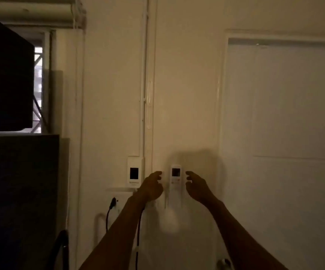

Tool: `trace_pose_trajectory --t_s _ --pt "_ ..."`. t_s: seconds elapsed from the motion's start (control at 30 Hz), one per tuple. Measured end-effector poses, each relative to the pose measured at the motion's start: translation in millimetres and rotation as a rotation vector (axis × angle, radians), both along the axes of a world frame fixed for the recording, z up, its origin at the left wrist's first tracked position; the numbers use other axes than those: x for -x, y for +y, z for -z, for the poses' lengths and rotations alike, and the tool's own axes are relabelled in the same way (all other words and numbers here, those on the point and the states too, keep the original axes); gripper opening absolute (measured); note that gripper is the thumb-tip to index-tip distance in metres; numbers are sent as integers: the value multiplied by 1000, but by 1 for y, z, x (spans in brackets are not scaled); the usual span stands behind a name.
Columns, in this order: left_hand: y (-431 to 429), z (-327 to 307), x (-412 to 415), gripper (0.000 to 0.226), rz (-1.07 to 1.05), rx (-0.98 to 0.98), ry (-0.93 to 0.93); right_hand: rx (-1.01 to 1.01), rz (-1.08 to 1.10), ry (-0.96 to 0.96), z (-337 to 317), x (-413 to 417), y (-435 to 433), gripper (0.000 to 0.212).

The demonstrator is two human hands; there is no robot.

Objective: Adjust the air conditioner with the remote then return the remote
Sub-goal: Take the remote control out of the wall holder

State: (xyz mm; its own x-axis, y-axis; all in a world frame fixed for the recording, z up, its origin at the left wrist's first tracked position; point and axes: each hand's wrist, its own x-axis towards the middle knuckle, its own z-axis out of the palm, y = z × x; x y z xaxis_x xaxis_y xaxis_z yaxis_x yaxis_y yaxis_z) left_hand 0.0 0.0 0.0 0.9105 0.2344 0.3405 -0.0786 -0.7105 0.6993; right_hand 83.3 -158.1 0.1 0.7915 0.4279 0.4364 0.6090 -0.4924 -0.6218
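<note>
A slim white remote (175, 184) with a small dark screen hangs upright on the wall, low in the middle of the view. My left hand (152, 186) is just left of it, fingers curled and a little apart from it. My right hand (196, 187) is just right of it, fingers bent toward its side. Neither hand clearly touches the remote. The room is dim and the remote's lower end is blurred.
A white wall panel (134, 174) with a dark screen sits left of the remote. Below it a black plug and cable (112, 204) hang from a socket. A dark cabinet (19, 191) and black screen (6, 75) stand at the left. A white door (286, 133) is at the right.
</note>
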Motion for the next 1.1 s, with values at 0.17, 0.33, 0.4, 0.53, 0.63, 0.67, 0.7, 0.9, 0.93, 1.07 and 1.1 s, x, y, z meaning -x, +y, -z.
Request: trace_pose_trajectory --t_s 0.17,0.33,0.4,0.53,0.63,0.67,0.7,0.9,0.93,1.07,1.1 --pt "-13 19 -42 47 -53 201 -59 -143 -29 76 19 -37 24 38" --pt "-21 27 -62 37 -62 360 -152 -323 -24 -17 39 -50 37 29" --pt "-22 27 -65 37 -72 401 -169 -394 -25 -34 44 -48 39 34" --pt "-27 21 -64 34 -75 439 -227 -489 16 -81 39 -42 42 32" --pt "-28 -4 -61 41 -43 416 -305 -552 14 -134 9 -40 45 30" --pt "-27 -15 -59 45 -34 399 -335 -554 1 -162 -4 -39 45 31" --pt "-25 -26 -55 48 -33 387 -372 -549 -20 -186 -19 -37 44 32" --pt "-11 -83 -11 56 12 366 -561 -558 -119 -267 -86 -1 44 37" --pt "-10 -90 0 56 21 360 -577 -558 -139 -274 -93 9 45 40" --pt "1 -106 43 55 29 371 -599 -530 -190 -330 -108 47 47 45" --pt "2 -108 55 55 33 382 -596 -533 -197 -337 -109 57 48 45"
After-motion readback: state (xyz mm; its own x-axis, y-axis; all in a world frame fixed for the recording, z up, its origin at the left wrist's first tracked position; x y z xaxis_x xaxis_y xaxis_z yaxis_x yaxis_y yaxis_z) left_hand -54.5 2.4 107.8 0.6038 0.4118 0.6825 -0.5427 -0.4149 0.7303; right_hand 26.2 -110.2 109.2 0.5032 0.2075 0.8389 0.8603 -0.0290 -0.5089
